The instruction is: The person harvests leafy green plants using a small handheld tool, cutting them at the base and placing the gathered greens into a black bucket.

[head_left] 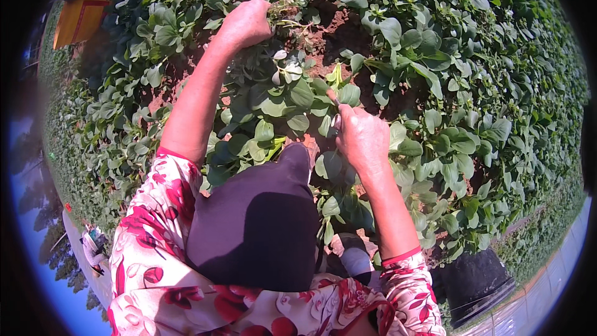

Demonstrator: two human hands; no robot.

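- Knee: bent, probably to bring the body low over the leafy plants.
- Right hand: grip clamped on a brown-ended tool, mostly hidden; full wrap presumably gives control.
- Left hand: farther out, grip together, apparently clamped on the pale weed clump, likely steadying it.
- Yellow panel: far left; no writing legible.
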